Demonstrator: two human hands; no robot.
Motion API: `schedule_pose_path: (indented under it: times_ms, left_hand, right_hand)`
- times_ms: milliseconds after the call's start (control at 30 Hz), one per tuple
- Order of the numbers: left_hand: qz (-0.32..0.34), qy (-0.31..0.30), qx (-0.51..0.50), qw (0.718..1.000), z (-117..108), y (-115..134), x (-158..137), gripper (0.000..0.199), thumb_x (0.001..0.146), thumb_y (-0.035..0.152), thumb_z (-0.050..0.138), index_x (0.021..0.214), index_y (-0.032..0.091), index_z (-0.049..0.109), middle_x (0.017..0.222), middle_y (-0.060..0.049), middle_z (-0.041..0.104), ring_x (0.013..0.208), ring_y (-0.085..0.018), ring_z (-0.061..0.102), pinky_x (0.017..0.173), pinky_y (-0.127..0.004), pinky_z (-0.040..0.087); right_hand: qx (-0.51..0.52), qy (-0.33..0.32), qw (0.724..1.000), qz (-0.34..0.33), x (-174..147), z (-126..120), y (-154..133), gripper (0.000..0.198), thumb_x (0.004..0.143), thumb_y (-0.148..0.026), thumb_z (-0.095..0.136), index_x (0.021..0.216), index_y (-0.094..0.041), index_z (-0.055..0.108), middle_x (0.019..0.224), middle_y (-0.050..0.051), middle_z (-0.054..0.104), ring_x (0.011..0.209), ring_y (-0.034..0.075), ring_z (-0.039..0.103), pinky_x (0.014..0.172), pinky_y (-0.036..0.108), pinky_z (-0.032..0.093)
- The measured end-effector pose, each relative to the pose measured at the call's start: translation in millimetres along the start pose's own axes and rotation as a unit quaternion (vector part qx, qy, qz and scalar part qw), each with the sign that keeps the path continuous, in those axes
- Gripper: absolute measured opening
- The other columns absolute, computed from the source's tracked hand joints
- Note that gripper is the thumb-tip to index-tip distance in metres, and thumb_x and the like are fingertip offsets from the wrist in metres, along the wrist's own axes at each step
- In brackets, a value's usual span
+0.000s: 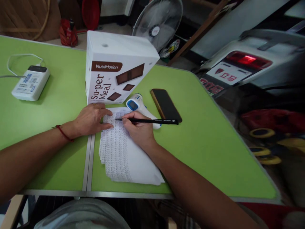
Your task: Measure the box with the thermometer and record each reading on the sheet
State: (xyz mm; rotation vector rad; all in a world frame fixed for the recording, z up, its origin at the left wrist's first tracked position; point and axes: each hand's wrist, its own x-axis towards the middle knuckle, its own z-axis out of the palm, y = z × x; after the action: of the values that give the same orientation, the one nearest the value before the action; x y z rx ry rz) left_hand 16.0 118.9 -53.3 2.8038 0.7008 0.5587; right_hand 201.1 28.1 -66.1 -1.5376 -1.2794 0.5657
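Observation:
Several sheets of paper point(140, 162), covered in handwritten rows on their left part, lie in a loose stack near the front edge of the table. My right hand point(140, 132) is closed around a black pen point(157, 121), whose tip is at the upper part of the top sheet. Flat over the sheets' upper left corner rests my left hand point(91, 119), with thumb and fingers spread apart. Just beyond my right hand lies a white and blue infrared thermometer point(140, 106), partly hidden by that hand. A phone point(166, 105) with a dark screen lies to its right.
A tall white NutriMotion box point(111, 51) stands behind the papers on the green table point(202, 152). A white power unit point(30, 83) with cables sits at the left. Beyond the table are a fan point(158, 24) and a scooter point(250, 60).

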Motion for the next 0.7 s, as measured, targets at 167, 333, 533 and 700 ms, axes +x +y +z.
schedule_pose_path:
  times_ms: [167,333,533,700]
  left_hand:
    - [0.004,0.002,-0.011,1.000,0.6,-0.3,0.0,0.036,0.081,0.041,0.080,0.106,0.015,0.076,0.087,-0.007,0.070,0.080,-0.024,0.068,0.071,-0.035,0.055]
    - [0.008,0.008,-0.008,1.000,0.8,-0.7,1.0,0.035,0.081,0.041,0.080,0.105,0.016,0.076,0.087,-0.007,0.070,0.080,-0.024,0.068,0.071,-0.035,0.055]
    - [0.010,0.006,-0.004,1.000,0.5,-0.9,0.8,0.035,0.082,0.041,0.080,0.105,0.016,0.076,0.087,-0.007,0.070,0.079,-0.023,0.068,0.071,-0.034,0.054]
    - [0.011,0.008,-0.001,1.000,-0.1,-0.1,0.6,0.034,0.081,0.040,0.080,0.105,0.016,0.076,0.087,-0.007,0.070,0.079,-0.023,0.068,0.070,-0.033,0.054]
  right_hand:
    - [-0.005,-0.012,1.000,-0.002,0.1,-1.4,0.3,0.006,0.070,-0.029,0.058,0.067,-0.024,0.060,0.061,-0.002,0.058,0.059,0.014,0.050,0.059,0.032,0.045]
    - [0.009,0.003,1.000,0.006,0.5,-1.2,-0.3,0.006,0.069,-0.029,0.057,0.067,-0.024,0.061,0.060,-0.003,0.058,0.057,0.014,0.051,0.058,0.032,0.046]
    - [0.002,-0.004,1.000,0.010,0.8,-1.3,0.3,0.004,0.071,-0.025,0.058,0.068,-0.024,0.061,0.060,-0.003,0.058,0.059,0.014,0.052,0.061,0.033,0.048]
    - [0.004,-0.009,1.000,-0.002,0.8,-2.1,0.5,0.004,0.070,-0.022,0.058,0.067,-0.023,0.060,0.060,-0.003,0.058,0.059,0.015,0.052,0.060,0.032,0.047]
